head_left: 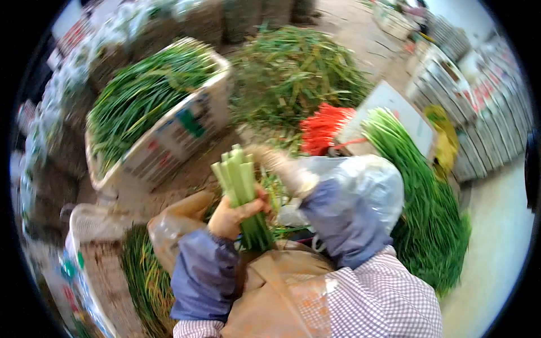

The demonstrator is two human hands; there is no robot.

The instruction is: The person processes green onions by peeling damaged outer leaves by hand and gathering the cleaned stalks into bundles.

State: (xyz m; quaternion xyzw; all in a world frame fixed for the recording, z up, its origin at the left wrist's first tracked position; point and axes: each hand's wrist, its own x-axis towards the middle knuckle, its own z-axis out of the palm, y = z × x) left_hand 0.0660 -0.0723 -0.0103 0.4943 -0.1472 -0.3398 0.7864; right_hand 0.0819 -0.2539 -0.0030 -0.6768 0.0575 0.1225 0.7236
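Note:
My left hand (239, 217) is wrapped round a bunch of green stalks (239, 174), held upright with its thick pale cut ends at the top and dark leaves hanging below the fist. Just right of the stalk tops, my right hand (276, 163) is smeared by motion, so its fingers cannot be made out. Blue sleeve covers are on both forearms. A clear plastic bag (375, 183) lies beyond my right forearm. Further right, a long pile of green leafy stalks (425, 214) has its pale ends toward a white board (400, 112). Red strips (326, 127) lie beside the board.
A large white foam box (169, 141) full of long green leaves stands at the upper left. Loose leaves (298, 73) are heaped on the floor ahead. Another box (104, 270) is at the lower left. Stacked crates (484, 112) and a yellow bag (443, 138) are at the right.

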